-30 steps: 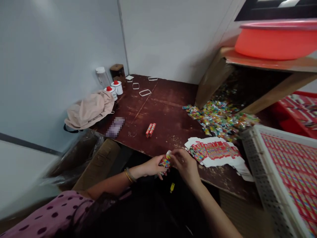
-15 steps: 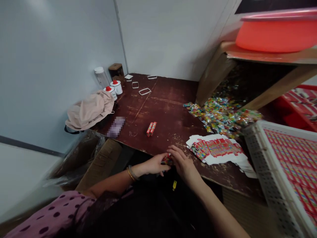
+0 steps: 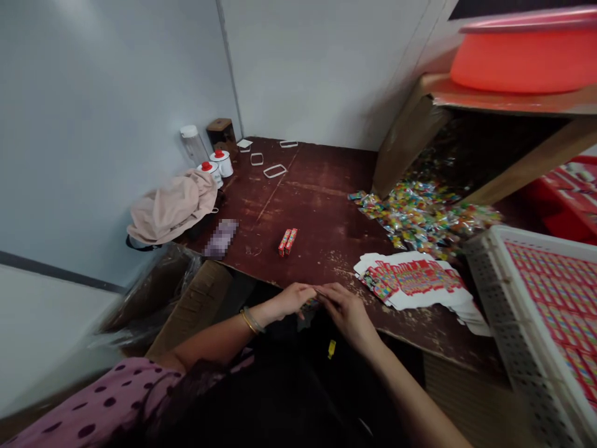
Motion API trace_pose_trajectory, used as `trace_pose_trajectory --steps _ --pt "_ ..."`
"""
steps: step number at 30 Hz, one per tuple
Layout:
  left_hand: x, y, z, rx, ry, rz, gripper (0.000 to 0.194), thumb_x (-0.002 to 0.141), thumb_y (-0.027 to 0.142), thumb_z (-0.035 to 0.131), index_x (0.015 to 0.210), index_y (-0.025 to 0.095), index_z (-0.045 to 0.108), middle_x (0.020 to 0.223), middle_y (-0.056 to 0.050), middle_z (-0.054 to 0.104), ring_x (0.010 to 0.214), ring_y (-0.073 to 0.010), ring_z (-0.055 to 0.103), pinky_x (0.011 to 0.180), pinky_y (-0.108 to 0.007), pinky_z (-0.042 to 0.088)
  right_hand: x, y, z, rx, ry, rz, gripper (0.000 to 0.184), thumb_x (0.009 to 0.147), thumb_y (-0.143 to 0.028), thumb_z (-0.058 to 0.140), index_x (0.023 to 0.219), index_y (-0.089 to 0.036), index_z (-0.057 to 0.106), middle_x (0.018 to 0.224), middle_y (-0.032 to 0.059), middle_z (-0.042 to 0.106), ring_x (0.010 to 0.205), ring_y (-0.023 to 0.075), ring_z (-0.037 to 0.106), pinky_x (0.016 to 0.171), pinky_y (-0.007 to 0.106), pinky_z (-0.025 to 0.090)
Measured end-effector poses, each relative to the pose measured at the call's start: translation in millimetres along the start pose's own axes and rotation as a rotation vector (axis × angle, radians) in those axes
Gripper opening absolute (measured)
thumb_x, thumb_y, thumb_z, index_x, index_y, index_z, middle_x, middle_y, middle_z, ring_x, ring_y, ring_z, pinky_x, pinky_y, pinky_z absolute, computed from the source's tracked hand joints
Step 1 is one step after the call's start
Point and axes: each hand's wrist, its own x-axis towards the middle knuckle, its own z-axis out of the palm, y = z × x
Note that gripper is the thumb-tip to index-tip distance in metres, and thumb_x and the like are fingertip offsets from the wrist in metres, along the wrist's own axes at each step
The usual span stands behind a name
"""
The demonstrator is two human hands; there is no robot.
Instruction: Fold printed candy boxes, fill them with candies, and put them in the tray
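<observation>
Colourful small box (image 3: 311, 303) sits pinched between left hand (image 3: 290, 300) and right hand (image 3: 344, 309) at the table's (image 3: 321, 211) near edge, mostly hidden, fingertips of both pressed together over it, long axis unclear.

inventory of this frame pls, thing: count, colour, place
small box: 1, multicolour, between both hands, mostly hidden
boxes: 2, red, table centre
flat cartons: stack, red-white, table right
candies: heap, multicolour, under shelf
crate: 1, white, far right
basin: 1, red, on shelf
cans: 2, white, red knobs, back left
cloth: 1, beige, table left
table: 1, dark brown
left hand: on small box
right hand: on small box
</observation>
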Motion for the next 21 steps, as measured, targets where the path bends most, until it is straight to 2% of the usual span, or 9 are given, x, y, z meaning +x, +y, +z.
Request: trace_pose_trajectory --steps 2,5,7,10,12,15,18,21 --pt "0.6 2.4 -3.0 -0.091 -0.016 -0.035 0.044 0.080 0.048 0.049 0.101 0.013 0.067 0.080 -0.005 0.062 0.072 -0.0145 0.055 0.057 -0.023 0.045 2.1 -0.7 -2.2 -0.092 0.033 -0.082 0.032 0.088 -0.043 0.053 0.101 -0.023 0.075 0.105 0.0089 0.068 0.097 0.0214 0.064 0.088 0.035 0.051" --pt "-2.1 6.5 -9.5 -0.241 -0.151 -0.028 0.041 0.076 0.044 0.058 0.105 0.015 0.064 0.089 -0.006 0.061 0.080 -0.0165 0.056 0.062 -0.027 0.049 7.1 1.4 -6.5 -0.075 0.054 -0.055 0.036 0.090 -0.046 0.051 0.102 -0.023 0.075 0.103 0.0096 0.070 0.094 0.0221 0.065 0.084 0.036 0.053" --pt "-5.4 7.6 -13.2 -0.276 -0.224 0.005 0.043 0.072 0.037 0.066 0.109 0.016 0.061 0.090 -0.005 0.058 0.080 -0.0149 0.056 0.063 -0.027 0.050 8.5 2.7 -6.7 -0.084 0.054 -0.057 0.036 0.090 -0.047 0.051 0.101 -0.023 0.075 0.100 0.0097 0.071 0.095 0.0230 0.065 0.084 0.037 0.053" --pt "-8.1 5.1 -12.9 -0.256 -0.223 0.028 0.043 0.074 0.033 0.067 0.112 0.017 0.059 0.087 -0.003 0.055 0.074 -0.0116 0.054 0.064 -0.026 0.050 3.0 4.1 2.7 -0.194 0.080 -0.136 0.038 0.091 -0.046 0.050 0.113 -0.025 0.071 0.112 0.0099 0.067 0.106 0.0244 0.060 0.094 0.042 0.048" --pt "-7.3 1.0 -8.1 -0.218 -0.145 0.050 0.041 0.080 0.035 0.060 0.116 0.016 0.057 0.090 -0.004 0.056 0.074 -0.0120 0.055 0.065 -0.027 0.050 -2.0 6.9 14.1 -0.251 0.152 -0.149 0.041 0.091 -0.047 0.049 0.122 -0.027 0.065 0.125 0.0098 0.060 0.113 0.0243 0.056 0.099 0.043 0.044" --pt "-4.5 -4.7 -2.3 -0.045 0.057 0.182 0.051 0.084 0.031 0.056 0.133 0.019 0.047 0.113 -0.009 0.057 0.091 -0.0185 0.058 0.076 -0.033 0.051 5.2 18.3 27.6 -0.230 0.202 -0.055 0.047 0.089 -0.049 0.051 0.129 -0.027 0.059 0.127 0.0099 0.058 0.113 0.0224 0.057 0.099 0.040 0.045" --pt "-0.7 -4.4 -14.8 0.223 0.241 0.326 0.064 0.080 0.024 0.060 0.140 0.022 0.040 0.128 -0.011 0.052 0.108 -0.0241 0.054 0.094 -0.038 0.045 43.6 36.2 27.7 -0.150 0.199 0.068 0.052 0.088 -0.052 0.048 0.128 -0.021 0.060 0.121 0.0113 0.064 0.110 0.0237 0.060 0.097 0.039 0.046" --pt "9.1 2.5 -48.0 0.400 0.538 0.353 0.065 0.080 0.024 0.058 0.142 0.020 0.038 0.135 -0.013 0.045 0.110 -0.0247 0.053 0.102 -0.039 0.039 103.2 48.4 24.3 -0.168 0.281 0.184 0.056 0.087 -0.053 0.043 0.121 -0.014 0.064 0.118 0.0145 0.067 0.111 0.0286 0.061 0.097 0.044 0.046"
